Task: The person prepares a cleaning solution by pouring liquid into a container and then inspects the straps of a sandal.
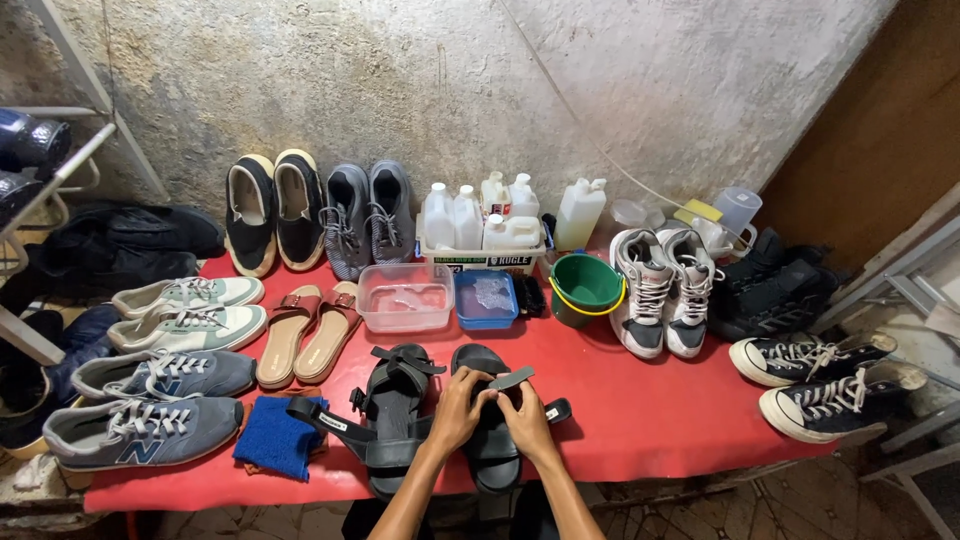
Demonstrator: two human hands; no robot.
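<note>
Both hands, the left hand point(458, 408) and the right hand point(528, 415), are closed in a grip on the straps of a black sandal point(497, 420) lying at the near edge of the red surface point(640, 420); one strap end is lifted loose above the fingers, so the strapping appears only partly dealt with, while the matching sandal point(395, 410) just left of the grip lies with its straps splayed open. Beyond the grip, a clear plastic tub point(405, 296) holding a little liquid, a blue tray point(486, 298) with something crumpled and pale in it, and a green bucket point(586, 287) whose contents cannot be made out are set in a row, with a crate of white bottles point(482, 232) behind them.
</note>
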